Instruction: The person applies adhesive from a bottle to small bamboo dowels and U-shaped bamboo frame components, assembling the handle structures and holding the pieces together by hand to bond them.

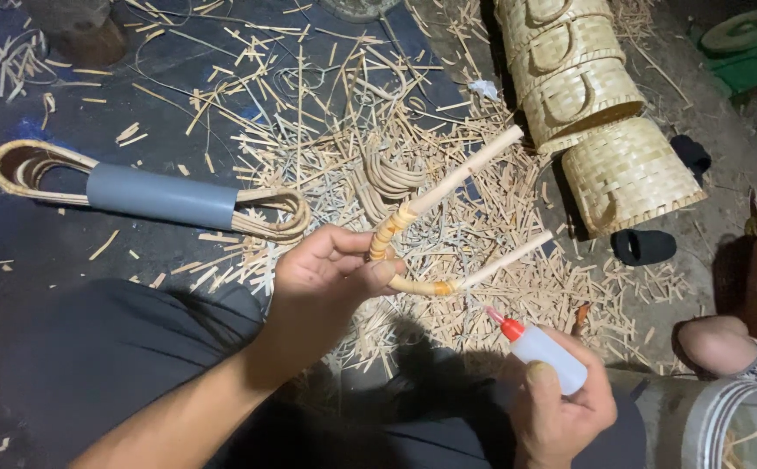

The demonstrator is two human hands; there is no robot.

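a head-worn camera looks down at two bare hands over a dark floor littered with pale bamboo offcuts (326, 165). the left hand (330, 269), at the centre of the frame, comes up from the lower left on a bare forearm, palm turned upward, fingers curled and thumb pressed closed on the bend of a u-shaped cane handle (413, 252). the handle's two pale ends point toward the upper right, and orange-tan binding wraps the curve near the thumb. the right hand (561, 404), at the lower right, is closed around a small white squeeze bottle (545, 352) with a red nozzle, thumb on top, the tip aimed up-left just below the handle and not touching it. in the upper left lies a bundle of bent cane strips (31, 169) sleeved in a grey tube (161, 195). a stack of woven baskets (591, 104) lies on its side at the upper right. a clear plastic jar (726, 426) sits at the bottom right corner.
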